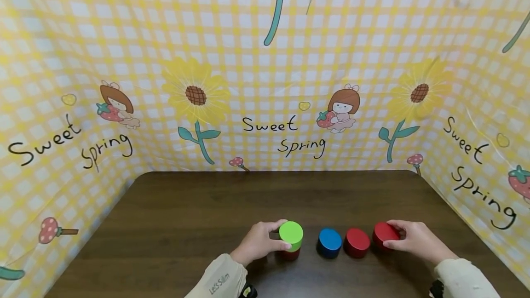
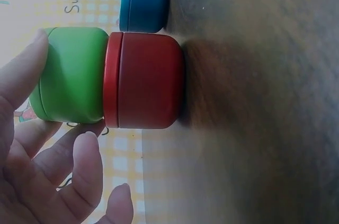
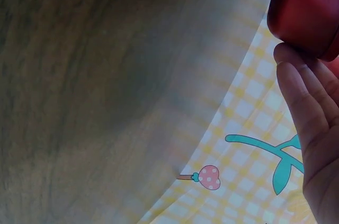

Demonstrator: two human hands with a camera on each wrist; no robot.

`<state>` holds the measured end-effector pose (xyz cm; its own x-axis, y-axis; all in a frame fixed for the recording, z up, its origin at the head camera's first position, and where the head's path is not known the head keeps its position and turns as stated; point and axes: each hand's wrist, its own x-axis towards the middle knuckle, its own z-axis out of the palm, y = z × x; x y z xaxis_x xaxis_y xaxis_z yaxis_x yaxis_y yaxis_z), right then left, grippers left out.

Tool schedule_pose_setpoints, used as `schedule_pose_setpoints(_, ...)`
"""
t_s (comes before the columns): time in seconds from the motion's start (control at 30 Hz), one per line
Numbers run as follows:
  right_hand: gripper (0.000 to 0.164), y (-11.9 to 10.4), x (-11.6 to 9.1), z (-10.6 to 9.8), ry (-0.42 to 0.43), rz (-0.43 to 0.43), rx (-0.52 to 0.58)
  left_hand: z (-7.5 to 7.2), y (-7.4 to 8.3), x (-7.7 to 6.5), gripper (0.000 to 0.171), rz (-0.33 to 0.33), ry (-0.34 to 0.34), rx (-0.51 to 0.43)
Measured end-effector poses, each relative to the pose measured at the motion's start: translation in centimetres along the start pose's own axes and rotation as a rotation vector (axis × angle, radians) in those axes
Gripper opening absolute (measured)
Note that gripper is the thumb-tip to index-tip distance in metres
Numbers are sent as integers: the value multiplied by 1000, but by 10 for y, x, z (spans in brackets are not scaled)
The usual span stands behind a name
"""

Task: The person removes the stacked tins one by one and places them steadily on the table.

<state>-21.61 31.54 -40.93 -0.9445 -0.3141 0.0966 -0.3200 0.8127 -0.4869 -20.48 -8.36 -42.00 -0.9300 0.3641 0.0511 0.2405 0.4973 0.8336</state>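
Left fingers (image 1: 273, 226) around stacked green canister (image 1: 291, 234)

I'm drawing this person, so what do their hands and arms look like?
The left hand and right hand wear no gloves. The left sleeve and right sleeve are cream; the left has grey lettering starting "Let's". A black thing shows by the left cuff, another by the right, both partly hidden.
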Motion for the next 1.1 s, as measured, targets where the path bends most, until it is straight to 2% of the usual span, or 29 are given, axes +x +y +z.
schedule_pose_setpoints(0.23, 57, 4, 2, 1, -26, 1, 3, 3, 1, 0, 62, -22, 6, -8)
schedule_pose_setpoints(0.87, 56, 6, 5, 0, -64, 3, 14, 2, 4, 0, 62, -2, 15, 18)
schedule_pose_setpoints(1.1, 56, 8, 5, 5, -69, -25, 12, 1, 3, 0, 62, 2, 12, 21)
